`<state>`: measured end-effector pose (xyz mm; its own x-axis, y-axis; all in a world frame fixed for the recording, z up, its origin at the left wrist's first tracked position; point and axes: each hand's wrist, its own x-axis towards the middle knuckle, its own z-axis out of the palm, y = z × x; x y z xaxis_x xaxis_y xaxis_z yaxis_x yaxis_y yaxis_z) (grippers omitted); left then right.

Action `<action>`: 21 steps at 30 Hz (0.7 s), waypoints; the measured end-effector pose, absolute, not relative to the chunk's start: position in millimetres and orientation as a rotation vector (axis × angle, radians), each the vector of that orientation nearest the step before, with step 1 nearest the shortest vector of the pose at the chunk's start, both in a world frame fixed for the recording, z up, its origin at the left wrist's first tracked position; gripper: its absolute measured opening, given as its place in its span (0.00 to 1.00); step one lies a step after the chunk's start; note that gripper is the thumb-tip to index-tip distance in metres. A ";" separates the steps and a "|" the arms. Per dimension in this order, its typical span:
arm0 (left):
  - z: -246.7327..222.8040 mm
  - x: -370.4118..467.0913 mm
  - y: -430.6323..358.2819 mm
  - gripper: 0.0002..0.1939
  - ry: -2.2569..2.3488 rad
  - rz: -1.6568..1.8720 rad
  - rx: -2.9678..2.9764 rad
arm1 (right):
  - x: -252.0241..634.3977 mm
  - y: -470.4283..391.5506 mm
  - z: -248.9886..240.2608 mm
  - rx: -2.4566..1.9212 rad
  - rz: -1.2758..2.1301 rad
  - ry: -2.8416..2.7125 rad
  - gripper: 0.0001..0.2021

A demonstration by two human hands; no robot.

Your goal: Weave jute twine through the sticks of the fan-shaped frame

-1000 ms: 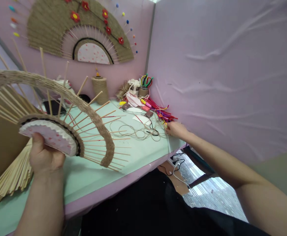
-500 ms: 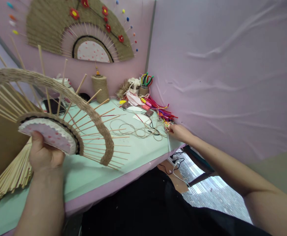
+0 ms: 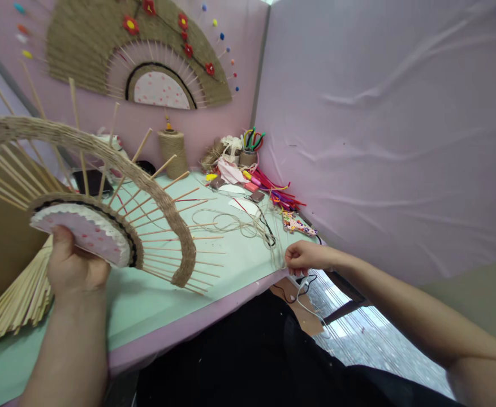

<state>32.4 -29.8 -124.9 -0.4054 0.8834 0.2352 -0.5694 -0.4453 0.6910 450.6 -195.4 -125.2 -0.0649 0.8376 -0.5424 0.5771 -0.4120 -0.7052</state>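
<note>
The left hand point(image 3: 77, 267) gripped the fan point(image 3: 168, 208) by its base point(image 3: 99, 238), thumb on top — probably the safest hold, as it looked light, its sticks point(image 3: 74, 102) snappable. Well apart, the right hand point(image 3: 306, 257) curled tight — seemingly pinching twine point(image 3: 275, 249).

I could read no text, label, brand, number or sign anywhere in my feed. On the wall fan's cloth centre point(image 3: 162, 90) and the cloth panel point(image 3: 99, 236) of the woven fan point(image 3: 187, 249), I saw only spots; the glue gun point(image 3: 298, 224) carried a flower print. The black flat object point(image 3: 93, 183) and white device point(image 3: 119, 146) were too small and partly covered to read any marking.
</note>
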 end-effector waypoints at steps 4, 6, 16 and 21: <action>-125.0 30.9 -26.8 0.09 0.631 1.972 0.682 | 426.3 -175.0 -99.6 -1.738 1.471 -1.544 0.03; -124.4 29.9 -26.4 0.08 0.651 1.975 0.633 | 412.7 -150.9 -82.4 -1.624 1.386 -1.573 0.03; -125.8 23.5 -25.1 0.11 0.657 2.003 0.608 | 314.0 0.9 -57.0 -1.629 0.730 -1.840 0.04; -131.4 18.2 -18.4 0.08 0.643 2.022 0.538 | 366.8 14.3 -46.5 -1.962 0.514 -1.999 0.08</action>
<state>18.2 -18.4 -131.4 -0.4843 0.8667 0.1191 -0.6385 -0.4432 0.6292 366.8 14.3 -46.5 -0.0279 0.9988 -0.0400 0.8942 0.0070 -0.4477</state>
